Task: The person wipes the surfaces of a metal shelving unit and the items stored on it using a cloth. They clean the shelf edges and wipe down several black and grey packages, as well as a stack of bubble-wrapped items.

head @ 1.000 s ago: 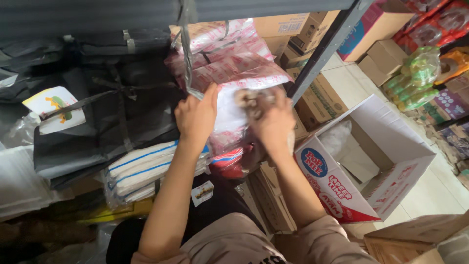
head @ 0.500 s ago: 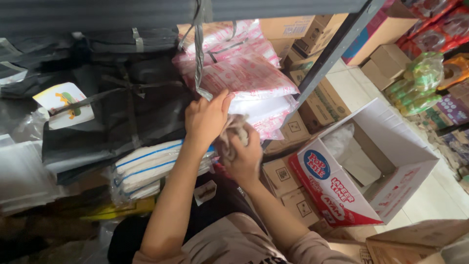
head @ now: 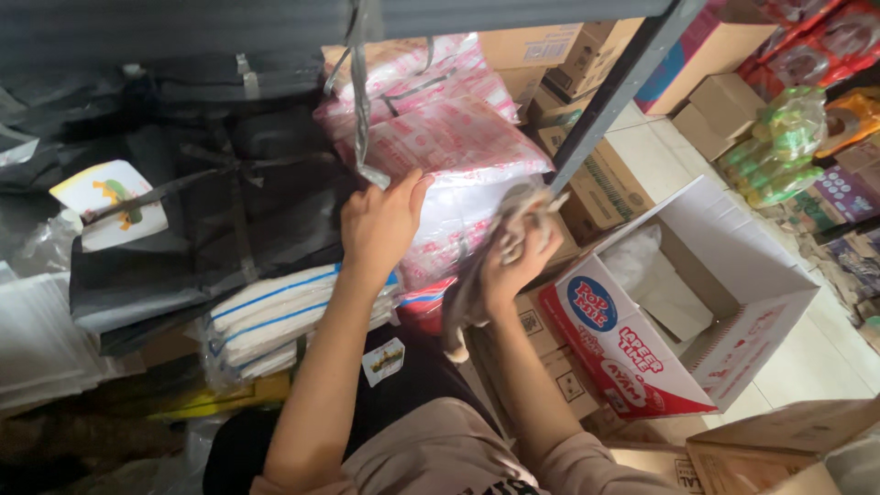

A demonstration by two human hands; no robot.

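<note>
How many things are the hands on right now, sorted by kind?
Pink-and-white plastic packs under the left hand: 1
Grey cloths gripped in the right hand: 1
Total: 2

Two hands (head: pixel 380 225) — one grey rag (head: pixel 477 275) — one open white box (head: pixel 706 302).

Scene is lit unevenly: bright daylight on the floor (head: pixel 669 151) and white box (head: pixel 724 293) at right, left shelf side left dim. Black bags (head: pixel 220 211) are lost in shadow. Glare is seen on plastic packs (head: pixel 449 147). Slight motion blur overall; wide-angle bending is noted at edges.
</note>
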